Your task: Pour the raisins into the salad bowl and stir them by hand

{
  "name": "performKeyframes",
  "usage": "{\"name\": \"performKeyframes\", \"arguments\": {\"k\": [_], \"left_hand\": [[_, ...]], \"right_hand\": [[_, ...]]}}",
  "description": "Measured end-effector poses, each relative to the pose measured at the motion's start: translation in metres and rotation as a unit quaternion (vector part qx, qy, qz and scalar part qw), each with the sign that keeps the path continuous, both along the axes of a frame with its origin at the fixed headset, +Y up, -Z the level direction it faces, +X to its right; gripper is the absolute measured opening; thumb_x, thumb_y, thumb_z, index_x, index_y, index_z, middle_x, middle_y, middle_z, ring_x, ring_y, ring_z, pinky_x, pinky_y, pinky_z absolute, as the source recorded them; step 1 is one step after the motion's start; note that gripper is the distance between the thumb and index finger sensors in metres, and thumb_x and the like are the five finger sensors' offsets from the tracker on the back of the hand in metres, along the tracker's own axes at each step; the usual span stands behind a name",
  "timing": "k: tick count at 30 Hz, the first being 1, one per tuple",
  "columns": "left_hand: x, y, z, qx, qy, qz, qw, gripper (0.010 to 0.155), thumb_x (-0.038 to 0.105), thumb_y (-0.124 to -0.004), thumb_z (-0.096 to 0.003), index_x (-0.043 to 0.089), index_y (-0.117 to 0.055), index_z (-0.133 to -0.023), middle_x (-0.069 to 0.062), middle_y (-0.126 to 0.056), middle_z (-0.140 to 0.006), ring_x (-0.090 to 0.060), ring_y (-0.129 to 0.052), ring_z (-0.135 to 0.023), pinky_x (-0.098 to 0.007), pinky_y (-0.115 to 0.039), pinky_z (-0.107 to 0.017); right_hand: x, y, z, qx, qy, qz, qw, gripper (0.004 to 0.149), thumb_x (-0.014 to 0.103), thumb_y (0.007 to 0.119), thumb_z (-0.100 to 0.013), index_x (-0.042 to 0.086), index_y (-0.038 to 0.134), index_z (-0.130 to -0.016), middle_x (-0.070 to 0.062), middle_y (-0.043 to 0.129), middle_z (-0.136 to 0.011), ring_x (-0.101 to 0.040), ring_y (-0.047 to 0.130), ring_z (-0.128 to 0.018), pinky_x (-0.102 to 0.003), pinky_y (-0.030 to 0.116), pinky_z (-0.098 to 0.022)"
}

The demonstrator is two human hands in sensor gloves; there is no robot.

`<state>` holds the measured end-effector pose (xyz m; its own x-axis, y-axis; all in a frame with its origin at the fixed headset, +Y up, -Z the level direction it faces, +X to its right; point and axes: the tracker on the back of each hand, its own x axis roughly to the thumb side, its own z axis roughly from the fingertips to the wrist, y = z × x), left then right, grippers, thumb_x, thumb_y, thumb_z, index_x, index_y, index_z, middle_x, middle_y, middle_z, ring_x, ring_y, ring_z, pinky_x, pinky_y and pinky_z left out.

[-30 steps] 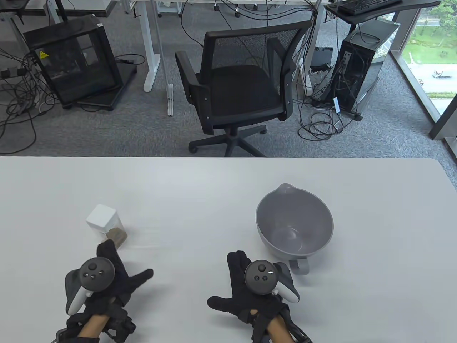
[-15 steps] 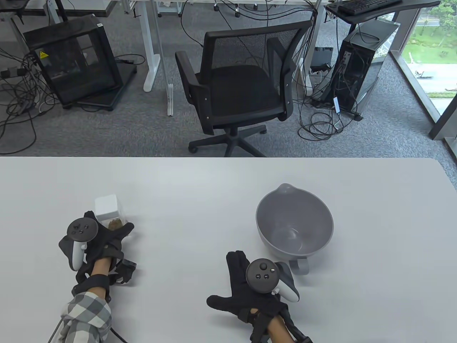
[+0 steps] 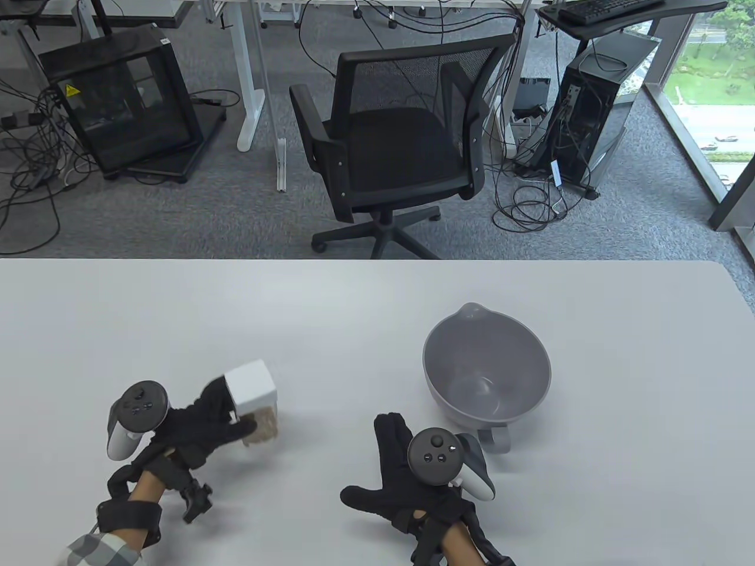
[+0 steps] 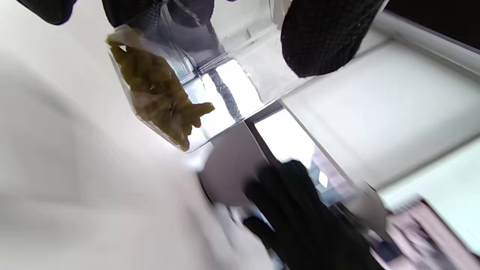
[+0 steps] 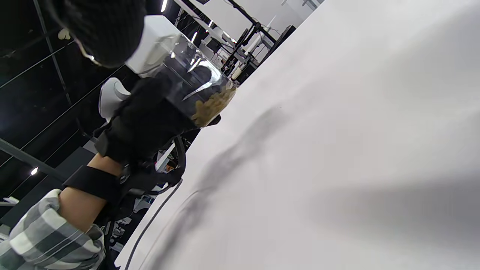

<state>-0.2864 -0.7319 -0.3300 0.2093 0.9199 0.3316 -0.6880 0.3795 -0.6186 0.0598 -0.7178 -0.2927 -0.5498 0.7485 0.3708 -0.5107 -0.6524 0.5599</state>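
My left hand (image 3: 227, 415) grips a clear square jar (image 3: 258, 413) with a white lid (image 3: 250, 386), lifted off the table and tilted, left of centre. Brownish raisins (image 4: 157, 93) lie heaped in its bottom corner, and my gloved fingers (image 4: 322, 41) wrap its wall in the left wrist view. The right wrist view shows the same jar (image 5: 187, 86) held in that hand. The grey salad bowl (image 3: 486, 367), with spout and handle, stands empty at the right. My right hand (image 3: 392, 471) lies flat on the table beside the bowl's handle, fingers spread, holding nothing.
The white table (image 3: 354, 318) stretches wide around both hands. Behind its far edge stands a black office chair (image 3: 389, 141), with a computer tower (image 3: 584, 112) and cables on the carpet.
My left hand closed on the jar, lifted it and carried it right and toward me, tilted. The right hand and the bowl have stayed put.
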Motion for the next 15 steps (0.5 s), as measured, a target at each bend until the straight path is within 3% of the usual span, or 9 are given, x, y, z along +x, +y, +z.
{"name": "performKeyframes", "arguments": {"k": [2,4,6,9,11,12,13,15], "left_hand": [[0.016,-0.005,0.019,-0.011,-0.039,0.009,0.999,0.090,0.043,-0.088,-0.0521,0.008,-0.031,-0.111,-0.030,-0.050,-0.112,-0.065,-0.064,-0.095,-0.083,-0.061,-0.058],[0.031,-0.008,0.029,-0.010,-0.066,-0.035,0.997,0.090,0.043,-0.088,-0.0527,0.008,-0.030,-0.112,-0.030,-0.050,-0.112,-0.065,-0.063,-0.096,-0.084,-0.061,-0.058],[0.047,-0.010,0.030,0.020,-0.061,-0.084,0.994,0.090,0.044,-0.089,-0.0525,0.009,-0.030,-0.112,-0.029,-0.051,-0.111,-0.063,-0.067,-0.094,-0.083,-0.064,-0.057],[0.062,-0.016,0.030,0.040,-0.008,-0.080,0.996,0.093,0.048,-0.093,-0.0480,0.012,-0.034,-0.111,-0.028,-0.057,-0.107,-0.059,-0.075,-0.089,-0.076,-0.075,-0.055],[0.071,-0.019,0.032,0.042,0.042,-0.072,0.996,0.095,0.050,-0.096,-0.0452,0.010,-0.039,-0.110,-0.026,-0.060,-0.106,-0.057,-0.079,-0.087,-0.073,-0.079,-0.053],[0.075,-0.019,0.033,0.048,0.069,-0.066,0.994,0.095,0.050,-0.097,-0.0432,0.008,-0.042,-0.108,-0.025,-0.062,-0.105,-0.056,-0.081,-0.086,-0.072,-0.081,-0.052],[0.077,-0.018,0.034,0.054,0.086,-0.067,0.993,0.095,0.051,-0.098,-0.0424,0.006,-0.044,-0.107,-0.025,-0.063,-0.103,-0.054,-0.082,-0.086,-0.071,-0.082,-0.052],[0.076,-0.013,0.035,0.136,0.111,-0.112,0.978,0.096,0.054,-0.098,-0.0413,0.002,-0.050,-0.106,-0.025,-0.066,-0.101,-0.051,-0.086,-0.084,-0.068,-0.084,-0.051]], "right_hand": [[-0.016,0.010,0.005,0.002,0.045,0.015,0.999,0.108,0.063,0.068,-0.053,0.008,-0.014,-0.098,-0.034,-0.010,-0.104,-0.061,0.008,-0.094,-0.083,0.023,-0.056],[-0.035,0.026,0.011,0.034,0.054,0.015,0.998,0.105,0.065,0.066,-0.052,0.012,-0.011,-0.101,-0.033,-0.002,-0.107,-0.059,0.020,-0.096,-0.079,0.033,-0.061],[-0.063,0.048,0.016,0.069,0.050,0.038,0.996,0.092,0.066,0.061,-0.054,0.021,0.001,-0.107,-0.033,0.003,-0.108,-0.057,0.030,-0.095,-0.073,0.040,-0.063],[-0.090,0.063,0.016,0.088,-0.006,0.120,0.989,0.076,0.066,0.055,-0.055,0.022,0.033,-0.112,-0.034,0.023,-0.111,-0.063,0.043,-0.087,-0.064,0.053,-0.061],[-0.102,0.071,0.013,0.168,-0.075,0.196,0.963,0.065,0.063,0.054,-0.057,0.025,0.046,-0.108,-0.031,0.042,-0.108,-0.059,0.060,-0.081,-0.054,0.065,-0.055],[-0.109,0.073,0.012,0.199,-0.095,0.202,0.954,0.057,0.055,0.061,-0.058,0.025,0.053,-0.105,-0.030,0.051,-0.105,-0.058,0.066,-0.077,-0.053,0.068,-0.052],[-0.115,0.075,0.012,0.215,-0.099,0.207,0.949,0.051,0.047,0.067,-0.058,0.025,0.056,-0.102,-0.029,0.054,-0.103,-0.058,0.067,-0.076,-0.054,0.068,-0.051],[-0.122,0.082,0.013,0.222,0.005,0.225,0.949,0.050,0.036,0.075,-0.057,0.023,0.056,-0.101,-0.025,0.056,-0.105,-0.063,0.065,-0.080,-0.061,0.067,-0.055]]}}
